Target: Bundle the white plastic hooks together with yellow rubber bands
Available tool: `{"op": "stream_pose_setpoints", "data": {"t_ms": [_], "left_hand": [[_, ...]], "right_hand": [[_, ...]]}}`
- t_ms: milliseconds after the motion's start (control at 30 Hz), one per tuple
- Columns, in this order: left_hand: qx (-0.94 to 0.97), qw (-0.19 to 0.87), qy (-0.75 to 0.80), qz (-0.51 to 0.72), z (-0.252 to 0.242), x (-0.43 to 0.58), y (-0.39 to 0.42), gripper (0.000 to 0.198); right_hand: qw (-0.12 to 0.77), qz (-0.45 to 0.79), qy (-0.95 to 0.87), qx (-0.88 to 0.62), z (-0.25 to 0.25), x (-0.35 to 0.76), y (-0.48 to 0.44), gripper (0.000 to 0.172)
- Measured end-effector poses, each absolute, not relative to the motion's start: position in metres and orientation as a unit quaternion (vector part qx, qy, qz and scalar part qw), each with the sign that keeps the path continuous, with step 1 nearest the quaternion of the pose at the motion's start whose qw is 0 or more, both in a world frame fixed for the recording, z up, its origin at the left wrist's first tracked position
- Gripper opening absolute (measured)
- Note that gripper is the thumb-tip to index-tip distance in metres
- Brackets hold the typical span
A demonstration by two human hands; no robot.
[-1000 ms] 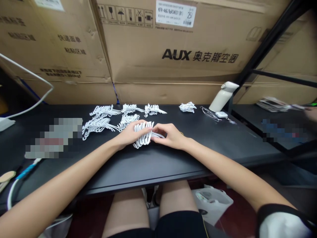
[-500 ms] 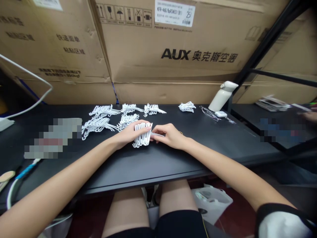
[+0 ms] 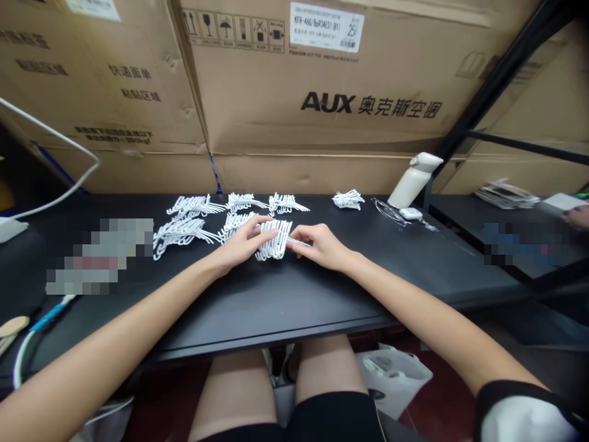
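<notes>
A bunch of white hooks [image 3: 275,240] is held just above the black table [image 3: 294,301], its curved ends pointing down toward me. My left hand [image 3: 246,244] is closed around the left side of this bunch, thumb on top. At its right side, my right hand [image 3: 319,247] pinches the thin straight ends that stick out. Behind and left of my left hand lies a pile of white hooks [image 3: 238,222], partly covered by that hand. More such piles lie to the left, among them a larger pile [image 3: 181,234].
Near the back edge stand a cream bottle [image 3: 411,184], glasses [image 3: 389,210] and a small white case [image 3: 410,213]. A loose white bunch [image 3: 348,199] lies at the back. Cardboard boxes [image 3: 322,135] wall the rear. Another person's hand [image 3: 578,217] shows at far right.
Both my hands have shifted slightly right and away from me, carrying the bunch of hooks. At far right, the other person's hand and a white sheet have moved a little.
</notes>
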State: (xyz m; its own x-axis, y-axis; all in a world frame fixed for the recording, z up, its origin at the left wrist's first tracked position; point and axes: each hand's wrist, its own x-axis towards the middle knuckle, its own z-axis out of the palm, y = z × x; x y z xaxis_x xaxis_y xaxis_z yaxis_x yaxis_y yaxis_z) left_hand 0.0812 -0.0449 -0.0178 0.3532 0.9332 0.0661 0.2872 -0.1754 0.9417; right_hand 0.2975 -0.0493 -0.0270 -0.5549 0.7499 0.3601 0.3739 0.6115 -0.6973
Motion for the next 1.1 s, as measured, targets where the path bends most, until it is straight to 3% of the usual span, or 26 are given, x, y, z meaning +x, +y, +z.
{"op": "stream_pose_setpoints", "data": {"t_ms": [167, 333, 500, 833, 967, 1100], "left_hand": [[0.676, 0.471, 0.43, 0.37, -0.02, 0.083, -0.044, 0.065], [0.678, 0.482, 0.403, 0.381, -0.028, 0.081, -0.039, 0.062], [0.7, 0.466, 0.402, 0.362, -0.027, 0.08, -0.041, 0.057], [0.718, 0.452, 0.398, 0.348, -0.021, 0.081, -0.044, 0.048], [0.714, 0.453, 0.404, 0.35, -0.016, 0.081, -0.045, 0.047], [0.727, 0.445, 0.402, 0.335, -0.016, 0.08, -0.045, 0.047]], "right_hand": [[0.355, 0.297, -0.804, -0.372, -0.031, 0.308, -0.035, 0.032], [0.361, 0.271, -0.797, -0.402, -0.036, 0.321, -0.018, 0.036], [0.339, 0.18, -0.828, -0.409, -0.04, 0.326, -0.007, 0.03], [0.33, 0.11, -0.841, -0.415, -0.048, 0.326, -0.001, 0.018], [0.391, 0.124, -0.822, -0.395, -0.035, 0.338, 0.001, 0.021], [0.489, 0.044, -0.738, -0.464, -0.026, 0.371, 0.017, 0.024]]}}
